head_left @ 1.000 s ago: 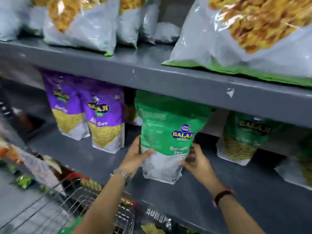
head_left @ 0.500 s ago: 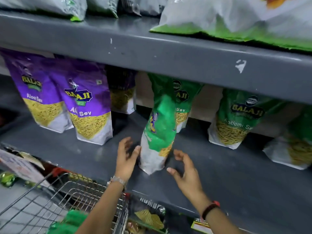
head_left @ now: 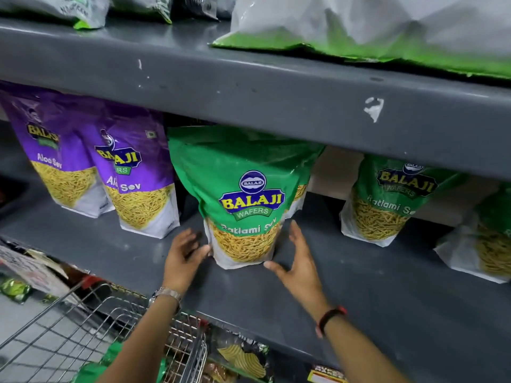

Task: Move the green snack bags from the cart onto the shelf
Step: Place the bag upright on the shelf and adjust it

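A green Balaji Ratlami Sev bag [head_left: 243,194] stands upright on the grey middle shelf [head_left: 359,286], its front facing me. My left hand [head_left: 184,254] is at the bag's lower left corner, fingers spread, thumb touching the bag's edge. My right hand [head_left: 297,261] is at its lower right corner, fingers apart, thumb at the bag's base. Neither hand grips it. The wire cart [head_left: 91,327] is at the lower left, with green bags [head_left: 110,363] showing inside it below my left forearm.
Two purple Aloo Sev bags [head_left: 132,178] stand to the left of the green bag. More green Sev bags [head_left: 387,200] stand to the right. The upper shelf's thick grey lip [head_left: 276,100] overhangs the bag tops. Snack packets fill the lower shelf [head_left: 243,357].
The green bag has been turned from edge-on to face front and now stands upright. Both hands have loosened and sit at its lower corners. The camera has moved closer.
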Demonstrator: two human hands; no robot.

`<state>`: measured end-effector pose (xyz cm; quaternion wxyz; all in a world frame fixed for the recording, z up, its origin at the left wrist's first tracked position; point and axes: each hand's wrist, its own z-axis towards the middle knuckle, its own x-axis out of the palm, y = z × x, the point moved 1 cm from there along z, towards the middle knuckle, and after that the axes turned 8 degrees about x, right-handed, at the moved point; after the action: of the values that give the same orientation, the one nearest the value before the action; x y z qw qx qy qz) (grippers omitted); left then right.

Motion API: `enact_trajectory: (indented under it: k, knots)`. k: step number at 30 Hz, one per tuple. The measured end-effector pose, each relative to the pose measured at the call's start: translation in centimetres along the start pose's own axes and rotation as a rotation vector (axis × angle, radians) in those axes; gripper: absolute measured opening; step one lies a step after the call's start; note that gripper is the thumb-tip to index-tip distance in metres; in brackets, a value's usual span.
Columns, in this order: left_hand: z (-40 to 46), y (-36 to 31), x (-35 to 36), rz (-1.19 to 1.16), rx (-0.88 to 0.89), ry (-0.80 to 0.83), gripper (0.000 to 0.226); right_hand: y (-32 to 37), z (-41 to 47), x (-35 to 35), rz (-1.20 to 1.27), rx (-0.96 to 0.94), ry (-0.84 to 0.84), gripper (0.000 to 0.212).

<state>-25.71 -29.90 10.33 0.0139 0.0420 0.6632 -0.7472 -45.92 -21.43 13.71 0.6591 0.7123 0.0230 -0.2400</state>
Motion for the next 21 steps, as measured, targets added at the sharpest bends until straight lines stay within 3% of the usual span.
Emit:
enact_trajectory:
  k: [2,5,9,11,14,17,19,21]
  knots:
    - [-0.4,-0.2,0.3,-0.010,0.028,-0.070,0.038,0.6,1.7,0.0,0.033,0.031,0.148,0.104]
    - [-0.6,-0.2,0.7,0.014,0.057,0.060,0.027,0.5,3.0,0.7,0.075,0.072,0.224,0.099]
    - [-0.7,-0.3,1.2,0.231,0.131,0.213,0.064,-0.1,2.6,1.9,0.050,0.075,0.017,0.092]
    - [-0.9,-0.5,1.5,0.286,0.142,0.177,0.084,-0.3,2.1,2.5,0.044,0.059,-0.059,0.091]
    - [-1.2,-0.7,1.8,0.372,0.148,0.105,0.095,-0.2,1.8,2.8,0.043,0.056,-0.079,0.092]
    - [-2.3,-0.6,1.7,0.344,0.122,0.033,0.078,-0.5,1.0,2.9,0.041,0.017,-0.182,0.099]
    - [-3.5,-0.9,0.8,0.281,0.122,-0.103,0.057,-0.7,-0.8,3.4,0.048,-0.030,-0.325,0.083]
    - [-5.3,-0.6,-1.3,0.275,0.154,-0.256,0.045,-0.2,-3.3,5.0,0.059,-0.132,-0.363,0.056]
